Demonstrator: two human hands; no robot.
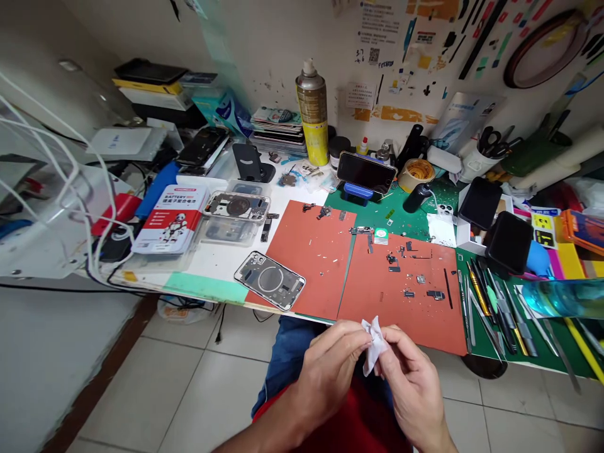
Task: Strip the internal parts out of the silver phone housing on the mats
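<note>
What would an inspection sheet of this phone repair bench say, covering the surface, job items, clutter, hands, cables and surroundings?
Surface: two orange-red mats on a green cutting mat and white bench top.
Job's things: white tissue pinched between left hand and right hand; small phone parts spread on the mats; phone frame overlapping the left mat's edge.
Clutter: spray can, phone on blue stand, row of tweezers and picks.
Hands: both on the tissue, just off the bench edge.
Cables: white cables at left, black cable under the bench.
Surroundings: tiled floor, wall with posters.
</note>
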